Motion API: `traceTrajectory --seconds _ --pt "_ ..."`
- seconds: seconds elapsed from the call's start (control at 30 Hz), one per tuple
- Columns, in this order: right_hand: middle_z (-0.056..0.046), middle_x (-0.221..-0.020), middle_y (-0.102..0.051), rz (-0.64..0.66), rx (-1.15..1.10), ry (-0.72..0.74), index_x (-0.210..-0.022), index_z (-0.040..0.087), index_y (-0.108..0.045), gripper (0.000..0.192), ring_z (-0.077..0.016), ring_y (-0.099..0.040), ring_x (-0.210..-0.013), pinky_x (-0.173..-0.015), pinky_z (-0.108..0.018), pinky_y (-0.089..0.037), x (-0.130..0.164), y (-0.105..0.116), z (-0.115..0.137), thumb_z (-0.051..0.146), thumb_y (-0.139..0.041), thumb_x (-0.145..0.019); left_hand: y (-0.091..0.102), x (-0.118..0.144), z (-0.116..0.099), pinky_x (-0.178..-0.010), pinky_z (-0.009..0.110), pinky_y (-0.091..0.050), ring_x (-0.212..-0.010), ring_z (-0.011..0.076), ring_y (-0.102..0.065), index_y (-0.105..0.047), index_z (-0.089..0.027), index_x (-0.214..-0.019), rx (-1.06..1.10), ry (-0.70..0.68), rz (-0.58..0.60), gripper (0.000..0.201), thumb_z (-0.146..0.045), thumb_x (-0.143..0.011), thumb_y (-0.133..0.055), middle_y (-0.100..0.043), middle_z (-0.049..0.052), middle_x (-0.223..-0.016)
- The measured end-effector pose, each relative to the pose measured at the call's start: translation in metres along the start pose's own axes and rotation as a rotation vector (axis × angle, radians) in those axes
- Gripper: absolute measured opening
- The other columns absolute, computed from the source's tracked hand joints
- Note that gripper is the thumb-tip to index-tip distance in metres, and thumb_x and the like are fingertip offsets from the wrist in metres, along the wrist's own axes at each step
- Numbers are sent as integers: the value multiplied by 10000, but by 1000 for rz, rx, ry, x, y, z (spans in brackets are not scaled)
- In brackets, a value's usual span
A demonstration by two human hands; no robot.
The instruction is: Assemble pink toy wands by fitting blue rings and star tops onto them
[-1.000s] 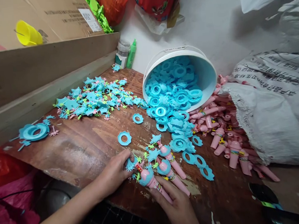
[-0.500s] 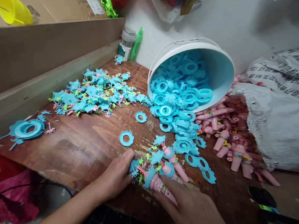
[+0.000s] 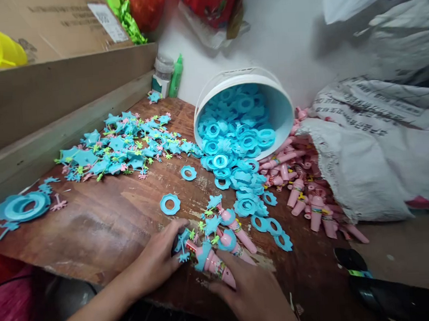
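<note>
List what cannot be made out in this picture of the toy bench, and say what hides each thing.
Head view only:
- Right hand: fingers lie over the pink toy; the wrist is cut off by the bottom edge.
- Left hand: fingertips are hidden among small star pieces.
- Bucket: its bottom is buried under blue rings.
- Sack: its print is too blurred to read.
- Black object: cut off by the bottom edge.
</note>
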State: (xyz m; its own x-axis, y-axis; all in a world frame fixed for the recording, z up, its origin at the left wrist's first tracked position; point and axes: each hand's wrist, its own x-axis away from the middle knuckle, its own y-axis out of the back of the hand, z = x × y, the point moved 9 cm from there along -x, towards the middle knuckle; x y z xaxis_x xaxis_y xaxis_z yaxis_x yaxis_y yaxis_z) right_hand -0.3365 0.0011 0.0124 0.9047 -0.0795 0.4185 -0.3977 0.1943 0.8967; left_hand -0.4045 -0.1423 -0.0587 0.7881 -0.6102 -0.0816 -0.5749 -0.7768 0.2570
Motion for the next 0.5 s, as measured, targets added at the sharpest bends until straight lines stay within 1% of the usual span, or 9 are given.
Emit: traceTrajectory --seconds 0.07,0.13,0.17,0.23,0.3,0.33,0.37,0.43,0.5 --pt "-11 -1161 -784 -180 -151 25 -1225 357 -717 439 -295 -722 -1020 -819 -348 -541 8 0 -31 353 -792 -793 2 2 -6 -1065 405 -466 -1268 284 -575 -433 -300 -1431 -8 -60 -21 603 -244 -880 -673 -587 97 -1406" --pt "-40 -1155 -771 -357 -260 32 -1174 349 -758 381 -301 -690 -1022 -884 -396 -537 11 6 -65 370 -782 -795 8 -2 -9 -1140 448 -402 -1388 304 -470 -355 -325 -1502 -74 -112 -62 721 -319 -876 -713 -486 109 -1518" --pt "-61 -1181 -752 -411 -311 32 -1157 335 -773 365 -314 -664 -1069 -943 -440 -520 9 7 -80 363 -777 -793 14 -6 -9 -1164 480 -367 -1428 313 -417 -330 -326 -1519 -135 -119 -105 761 -335 -868 -724 -438 116 -1554" --pt "-95 -1360 -648 -424 -420 54 -1208 308 -757 463 -341 -563 -1263 -1078 -515 -444 -1 2 -99 307 -796 -746 27 -18 -4 -1185 553 -305 -1473 342 -325 -317 -301 -1535 -294 -98 -205 796 -342 -856 -731 -354 139 -1604" --pt "-93 -1545 -482 -390 -515 87 -1327 300 -683 639 -328 -428 -1426 -1169 -520 -356 -16 -10 -102 204 -783 -704 37 -32 6 -1163 607 -298 -1466 379 -302 -341 -261 -1534 -458 -39 -254 799 -341 -842 -731 -341 163 -1612" --pt "-88 -1585 -430 -384 -544 102 -1375 302 -643 707 -313 -394 -1457 -1185 -509 -337 -22 -16 -98 152 -757 -694 38 -39 11 -1147 620 -306 -1451 391 -317 -361 -243 -1528 -529 -9 -246 779 -342 -845 -722 -371 169 -1598" --pt "-84 -1579 -438 -391 -558 112 -1401 308 -618 752 -302 -404 -1453 -1186 -499 -340 -27 -22 -93 105 -724 -685 38 -44 16 -1137 624 -311 -1434 393 -341 -386 -229 -1518 -590 9 -222 739 -345 -860 -702 -414 168 -1577" --pt "-67 -1486 -531 -429 -577 118 -1412 338 -603 801 -279 -465 -1403 -1180 -486 -355 -27 -31 -82 29 -645 -674 33 -49 22 -1137 602 -311 -1399 375 -403 -457 -212 -1478 -692 -6 -163 615 -367 -912 -641 -505 154 -1522" --pt "-51 -1437 -559 -474 -604 118 -1424 357 -586 825 -257 -492 -1380 -1176 -459 -374 -11 -36 -77 -7 -584 -684 26 -48 24 -1145 556 -312 -1373 344 -450 -525 -213 -1429 -770 -73 -126 501 -390 -962 -569 -559 132 -1485"
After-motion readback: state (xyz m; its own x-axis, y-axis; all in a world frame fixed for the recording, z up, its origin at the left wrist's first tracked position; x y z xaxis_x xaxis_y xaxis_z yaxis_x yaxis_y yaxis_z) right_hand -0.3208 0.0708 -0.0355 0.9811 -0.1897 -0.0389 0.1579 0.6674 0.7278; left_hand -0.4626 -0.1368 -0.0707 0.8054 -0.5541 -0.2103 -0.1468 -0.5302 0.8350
